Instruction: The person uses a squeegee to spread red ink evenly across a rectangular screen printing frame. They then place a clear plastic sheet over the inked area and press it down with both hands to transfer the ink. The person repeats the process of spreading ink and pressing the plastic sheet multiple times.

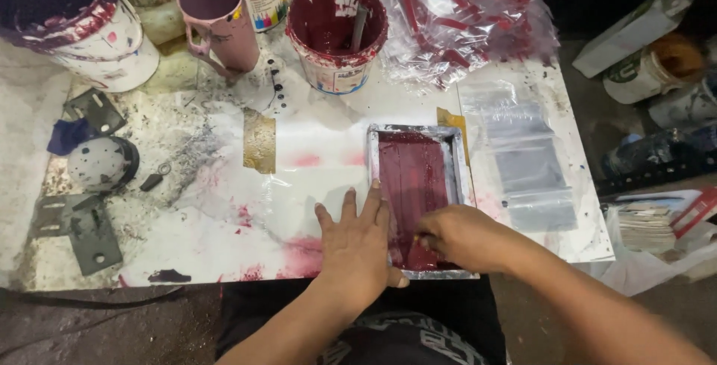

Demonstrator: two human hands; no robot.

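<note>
A small metal-framed printing screen (457, 157) coated in dark red ink lies flat on the white, paint-stained table (224, 216). My left hand (358, 242) presses flat, fingers spread, on the frame's left edge and the table beside it. My right hand (463, 238) is closed on something small at the near end of the screen, resting on the red ink; the thing in it is mostly hidden by the fingers.
Behind the screen stands a red-stained bucket (337, 33) with a stick in it, a pink mug (216, 18) and a white bucket (82, 25). Crumpled, red-smeared plastic (463, 18) lies at the back right, clear bags (526, 163) right of the screen. Metal brackets (75, 227) lie left.
</note>
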